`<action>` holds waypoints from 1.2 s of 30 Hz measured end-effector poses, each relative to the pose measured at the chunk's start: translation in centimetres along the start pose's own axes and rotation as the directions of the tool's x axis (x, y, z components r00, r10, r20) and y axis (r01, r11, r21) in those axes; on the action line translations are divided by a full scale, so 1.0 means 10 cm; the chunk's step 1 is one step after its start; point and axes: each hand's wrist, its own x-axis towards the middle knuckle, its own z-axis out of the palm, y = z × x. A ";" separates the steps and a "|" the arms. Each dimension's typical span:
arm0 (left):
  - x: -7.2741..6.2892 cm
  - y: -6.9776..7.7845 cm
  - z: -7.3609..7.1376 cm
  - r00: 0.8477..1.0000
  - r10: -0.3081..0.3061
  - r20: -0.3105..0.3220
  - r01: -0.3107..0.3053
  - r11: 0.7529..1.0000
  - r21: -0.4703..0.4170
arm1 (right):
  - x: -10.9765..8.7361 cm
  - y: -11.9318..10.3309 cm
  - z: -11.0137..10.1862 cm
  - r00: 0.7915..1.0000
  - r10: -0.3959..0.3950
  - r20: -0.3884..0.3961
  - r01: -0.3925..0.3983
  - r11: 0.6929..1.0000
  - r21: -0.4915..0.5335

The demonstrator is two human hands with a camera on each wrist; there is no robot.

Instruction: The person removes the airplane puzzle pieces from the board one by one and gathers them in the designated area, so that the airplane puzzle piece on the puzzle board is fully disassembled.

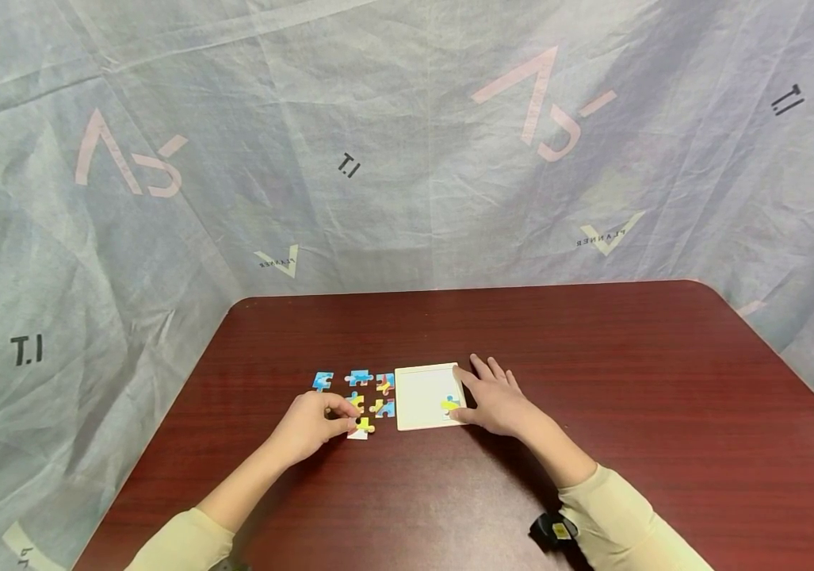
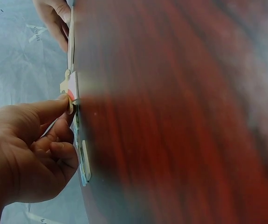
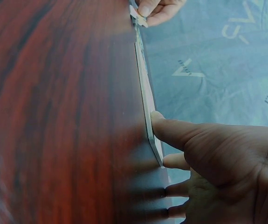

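My left hand (image 1: 312, 428) pinches a yellow and white jigsaw piece (image 1: 361, 428) between thumb and forefinger. In the left wrist view this piece (image 2: 72, 83) stands tilted near the tabletop; whether it touches the table is unclear. Against the right side of a square, cream-coloured puzzle tray (image 1: 421, 400) rests my right hand (image 1: 498, 403), its fingers spread. The right thumb lies on the tray's rim, close to a yellow and blue piece (image 1: 451, 404) inside the tray's lower right corner. Part of that piece is hidden by the thumb.
Several loose jigsaw pieces lie left of the tray, among them a blue one (image 1: 322, 381) and a red, yellow and blue one (image 1: 385, 383). A black object (image 1: 548, 531) is by the right sleeve. Grey fabric (image 1: 407, 159) hangs behind the dark red table (image 1: 635, 381).
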 end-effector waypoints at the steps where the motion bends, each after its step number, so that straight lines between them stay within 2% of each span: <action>1: 0.00 0.00 -0.01 1.000 0.001 0.001 -0.001 1.000 0.006 | 0.00 0.00 0.00 1.000 0.000 -0.001 0.000 1.000 -0.001; 12: -0.02 -0.03 -0.07 1.000 0.017 0.010 -0.018 0.997 0.079 | 0.00 0.00 0.00 1.000 -0.006 -0.004 0.006 1.000 0.007; 25: -0.05 0.00 -0.10 1.000 0.018 0.021 -0.019 0.999 0.038 | 0.01 0.02 0.01 1.000 -0.013 -0.009 0.013 1.000 0.005; 36: -0.01 0.01 -0.07 0.998 0.067 0.018 -0.067 0.998 -0.003 | 0.00 0.02 0.01 1.000 -0.018 -0.012 0.018 1.000 -0.006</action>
